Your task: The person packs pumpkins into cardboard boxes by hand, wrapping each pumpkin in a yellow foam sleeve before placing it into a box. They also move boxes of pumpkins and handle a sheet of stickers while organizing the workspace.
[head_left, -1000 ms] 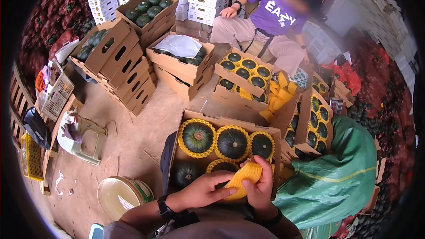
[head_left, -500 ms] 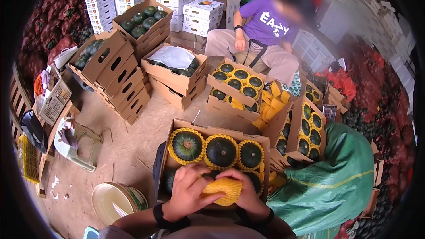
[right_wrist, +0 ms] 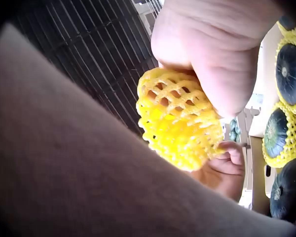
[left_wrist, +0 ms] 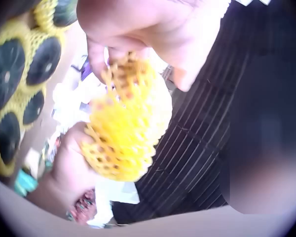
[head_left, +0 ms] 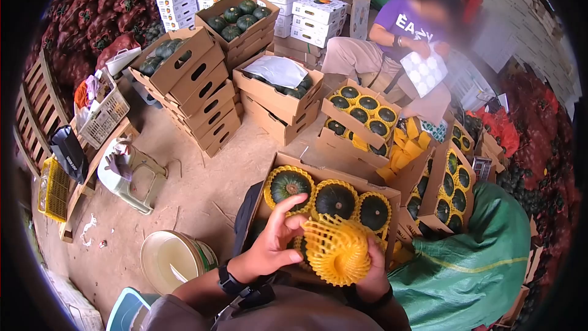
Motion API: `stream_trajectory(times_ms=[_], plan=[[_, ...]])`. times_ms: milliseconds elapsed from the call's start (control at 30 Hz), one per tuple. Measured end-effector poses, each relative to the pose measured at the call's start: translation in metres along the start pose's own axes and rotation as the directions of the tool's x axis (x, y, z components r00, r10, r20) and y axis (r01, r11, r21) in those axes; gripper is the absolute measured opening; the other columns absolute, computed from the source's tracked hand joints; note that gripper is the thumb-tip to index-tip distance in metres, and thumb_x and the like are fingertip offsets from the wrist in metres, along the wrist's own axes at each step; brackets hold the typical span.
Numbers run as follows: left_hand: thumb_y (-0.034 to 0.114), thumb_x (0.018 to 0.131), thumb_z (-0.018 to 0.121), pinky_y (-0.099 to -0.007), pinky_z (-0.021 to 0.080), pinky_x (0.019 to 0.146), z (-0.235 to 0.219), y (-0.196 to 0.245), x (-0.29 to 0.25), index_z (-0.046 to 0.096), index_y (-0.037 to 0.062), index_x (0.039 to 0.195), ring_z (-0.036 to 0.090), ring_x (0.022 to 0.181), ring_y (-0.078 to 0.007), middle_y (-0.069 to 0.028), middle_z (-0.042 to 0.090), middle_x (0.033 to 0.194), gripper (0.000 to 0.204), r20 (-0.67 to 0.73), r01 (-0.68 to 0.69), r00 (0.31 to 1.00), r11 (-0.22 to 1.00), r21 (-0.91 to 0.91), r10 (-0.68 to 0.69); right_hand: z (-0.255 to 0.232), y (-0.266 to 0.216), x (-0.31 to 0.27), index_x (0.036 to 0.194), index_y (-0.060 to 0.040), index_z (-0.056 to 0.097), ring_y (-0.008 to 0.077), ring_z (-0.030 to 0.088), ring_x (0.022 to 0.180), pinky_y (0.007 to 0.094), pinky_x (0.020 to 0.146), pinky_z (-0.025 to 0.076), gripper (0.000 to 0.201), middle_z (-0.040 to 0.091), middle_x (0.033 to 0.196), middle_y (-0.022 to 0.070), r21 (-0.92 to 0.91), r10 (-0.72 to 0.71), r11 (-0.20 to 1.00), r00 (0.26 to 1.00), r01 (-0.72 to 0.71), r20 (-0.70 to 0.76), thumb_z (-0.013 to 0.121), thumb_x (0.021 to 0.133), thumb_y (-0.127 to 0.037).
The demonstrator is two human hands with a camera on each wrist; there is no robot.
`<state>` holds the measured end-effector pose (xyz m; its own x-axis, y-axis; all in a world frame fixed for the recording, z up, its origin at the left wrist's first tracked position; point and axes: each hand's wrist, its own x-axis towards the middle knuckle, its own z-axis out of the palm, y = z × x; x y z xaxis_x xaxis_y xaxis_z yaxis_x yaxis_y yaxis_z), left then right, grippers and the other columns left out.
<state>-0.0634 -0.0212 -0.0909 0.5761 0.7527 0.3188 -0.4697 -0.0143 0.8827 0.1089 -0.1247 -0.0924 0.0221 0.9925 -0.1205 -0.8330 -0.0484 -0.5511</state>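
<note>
In the head view, a yellow foam net sleeve [head_left: 339, 252] is spread into a rounded cup, its hollow end facing me. My right hand [head_left: 375, 273] grips it from the right side; the right wrist view shows that hand [right_wrist: 212, 49] over the mesh. On the other side is my left hand [head_left: 272, 244], thumb and index finger stretched apart, other fingers at the net's edge and partly hidden. Underneath stands an open cardboard box [head_left: 306, 165] of dark green squashes [head_left: 335, 202], several wearing yellow nets. An unwrapped squash [right_wrist: 288, 190] shows in the right wrist view.
Squash boxes [head_left: 202, 95] are stacked ahead on the left. A netted-squash box [head_left: 352, 125] and loose yellow nets [head_left: 409, 147] lie ahead right. A green sack [head_left: 471, 270] is beside me, a bucket [head_left: 174, 260] at left. A seated person [head_left: 410, 37] holds a white sheet.
The foam net has gone from flat and folded to an opened, rounded cup. My left thumb and index finger have spread apart. The seated person has raised a white sheet.
</note>
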Motion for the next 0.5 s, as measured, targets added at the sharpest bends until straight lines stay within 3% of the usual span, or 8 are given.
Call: stream_trajectory(times_ms=[100,233,267,300,367,400,433,500], plan=[[0.025,0.071,0.077,-0.0484,0.02,0.11,-0.004,0.018,-0.004,0.068,0.0252,0.115,0.026,0.132,-0.0403,-0.0145,0.037,0.141,0.045,0.33,-0.469,0.858,0.339,0.816,0.393,-0.006,-0.003,0.012,0.138,-0.0014,0.037,0.0296,0.038,0.132,0.0441,0.11,0.029,0.067,0.042,0.14,0.0142,-0.177,-0.126,0.965,0.934,0.193,0.334,0.064,0.086,-0.033],[0.017,0.078,0.072,-0.04,0.043,0.091,-0.013,0.019,0.02,0.064,0.0095,0.087,0.056,0.102,-0.0299,-0.0113,0.06,0.105,0.014,0.295,-0.278,0.947,0.78,0.56,0.125,-0.006,-0.002,0.05,0.125,-0.0064,0.049,0.0241,0.047,0.119,0.0422,0.101,0.036,0.041,0.053,0.126,0.0115,-0.097,-0.322,0.945,0.942,0.314,-0.092,0.046,0.097,-0.036],[0.016,0.082,0.069,-0.0348,0.048,0.073,-0.019,0.016,0.023,0.054,0.0068,0.083,0.06,0.074,-0.0234,-0.0048,0.06,0.082,0.018,0.367,-0.278,0.93,0.713,0.643,0.031,0.009,0.002,0.049,0.118,-0.0059,0.054,0.0185,0.052,0.105,0.0355,0.096,0.038,0.042,0.058,0.113,0.0106,-0.198,-0.168,0.966,0.986,0.169,0.023,0.044,0.098,-0.041],[0.015,0.083,0.069,-0.0341,0.047,0.071,-0.022,0.012,0.024,0.054,0.007,0.083,0.059,0.072,-0.0214,-0.003,0.059,0.081,0.017,0.229,-0.013,0.97,0.927,0.375,-0.079,0.004,0.013,0.042,0.105,-0.0066,0.057,0.0112,0.053,0.093,0.0271,0.086,0.04,0.034,0.059,0.096,0.0053,-0.701,-0.087,0.691,0.983,0.178,0.163,0.05,0.097,-0.038],[0.013,0.083,0.068,-0.0327,0.047,0.068,-0.026,0.006,0.024,0.053,0.0075,0.084,0.058,0.068,-0.0173,0.0007,0.057,0.077,0.016,0.104,0.415,0.908,0.839,-0.351,-0.406,0.011,0.016,0.046,0.097,-0.0075,0.054,0.0052,0.051,0.085,0.0206,0.075,0.04,0.024,0.054,0.084,-0.0008,-0.81,-0.201,0.552,0.974,0.197,0.1,0.054,0.096,-0.032],[0.009,0.082,0.067,-0.0305,0.047,0.07,-0.026,0.005,0.027,0.053,0.0077,0.093,0.057,0.075,-0.014,0.0009,0.056,0.082,0.018,0.274,0.44,0.896,0.62,-0.65,-0.348,0.012,0.007,0.056,0.092,-0.0082,0.053,0.0055,0.056,0.08,0.0203,0.072,0.044,0.017,0.054,0.078,-0.0037,-0.533,-0.273,0.824,0.959,0.195,-0.071,0.055,0.096,-0.024],[0.005,0.081,0.064,-0.0288,0.046,0.07,-0.009,0.027,0.028,0.052,0.0048,0.099,0.057,0.079,-0.0141,-0.0009,0.055,0.086,0.022,0.231,0.501,0.85,0.593,-0.63,-0.474,0.021,-0.01,0.058,0.094,-0.0091,0.053,0.0096,0.06,0.083,0.0256,0.076,0.048,0.013,0.059,0.083,-0.0004,-0.206,-0.208,0.965,0.956,0.165,-0.206,0.052,0.097,-0.021],[0.002,0.079,0.06,-0.0277,0.046,0.071,-0.027,0.014,0.024,0.051,0.0029,0.106,0.058,0.084,-0.0147,-0.0055,0.057,0.092,0.029,0.169,0.27,0.945,0.96,0.079,-0.279,0.034,-0.029,0.05,0.097,-0.0093,0.053,0.0135,0.063,0.085,0.0308,0.081,0.051,0.01,0.061,0.086,0.0025,-0.098,-0.053,0.995,0.958,0.026,-0.283,0.05,0.097,-0.019]])
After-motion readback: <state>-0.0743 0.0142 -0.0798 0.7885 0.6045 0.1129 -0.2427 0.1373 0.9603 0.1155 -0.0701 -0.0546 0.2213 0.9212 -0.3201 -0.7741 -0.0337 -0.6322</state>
